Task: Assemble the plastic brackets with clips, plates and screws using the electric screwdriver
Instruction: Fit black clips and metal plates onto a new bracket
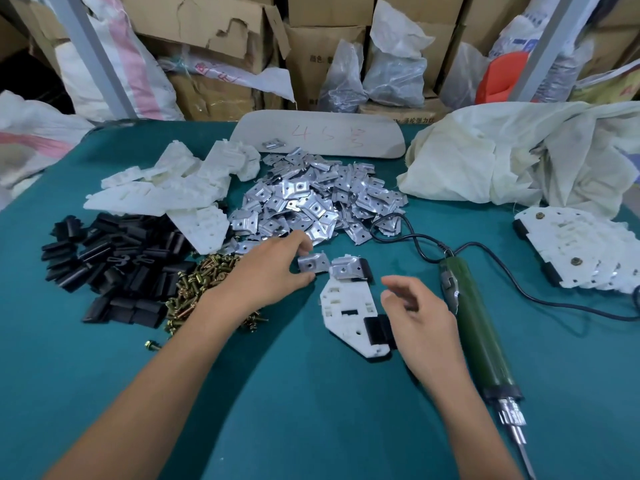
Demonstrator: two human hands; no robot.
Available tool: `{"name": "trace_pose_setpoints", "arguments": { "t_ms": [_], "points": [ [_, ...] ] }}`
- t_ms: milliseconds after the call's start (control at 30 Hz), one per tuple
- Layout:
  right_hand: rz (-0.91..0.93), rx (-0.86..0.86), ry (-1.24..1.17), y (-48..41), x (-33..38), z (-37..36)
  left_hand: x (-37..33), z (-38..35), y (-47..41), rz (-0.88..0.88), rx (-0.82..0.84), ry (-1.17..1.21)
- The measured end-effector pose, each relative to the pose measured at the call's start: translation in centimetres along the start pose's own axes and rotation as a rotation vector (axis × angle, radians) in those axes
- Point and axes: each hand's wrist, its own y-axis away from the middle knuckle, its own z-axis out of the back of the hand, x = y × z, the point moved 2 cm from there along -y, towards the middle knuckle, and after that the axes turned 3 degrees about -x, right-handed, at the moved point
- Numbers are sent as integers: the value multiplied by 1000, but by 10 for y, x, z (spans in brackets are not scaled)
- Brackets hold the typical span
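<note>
Clearly the stock is laid out in an arc for short reaches: white plastic brackets (pixel 166 192) heaped at the far left, black clips (pixel 114 265) at the left, brass-coloured screws (pixel 194 289) just beside them, and metal plates (pixel 311 199) piled in the middle of the desk (pixel 311 410). The bracket in work (pixel 343 306) lies flat near the centre, between the two hands, so both can get at it. Its far end already carries a clip with a seated plate (pixel 346 268) on it. A second clip (pixel 375 329) sits on its near right edge with no plate yet.

The left hand (pixel 270 271) pinches a loose plate (pixel 313 263) by its left edge, thumb on the near side and fingers (pixel 300 241) on the far side, just left of the seated one. I judge it is meant for the second clip. The right hand (pixel 424 320) hovers over the bracket's right side, fingers (pixel 398 284) loosely curled and holding nothing, probably ready to steady the part.

The electric screwdriver (pixel 474 323) lies just right of that hand, bit pointing near, where it is easily grabbed. Finished brackets (pixel 581 247) are stacked at the right, out of the way.
</note>
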Motion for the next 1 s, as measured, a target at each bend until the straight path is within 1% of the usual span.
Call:
{"name": "trace_pose_setpoints", "arguments": {
  "t_ms": [100, 167, 267, 367, 600, 833, 1000],
  "points": [
    [4, 24, 48, 14, -6, 10, 2, 12, 11, 37, -37, 33],
    [16, 46, 90, 20, -8, 14, -2, 24, 28, 44, -73, 118],
    [37, 57, 127, 24, -9, 14, -28, 27, 59, -18, -14, 240],
    [31, 43, 130, 21, -8, 13, -54, 12, 75, -86, 49, 240],
    [-10, 88, 82, 20, -13, 11, -67, -9, 74, -144, 14, 210],
    [-84, 136, -80, 19, -15, 8, -66, -12, 76, -135, 9, 252],
    [-146, 178, -252, 18, -15, 5, -58, -18, 78, -116, -14, 304]
  ]
}}
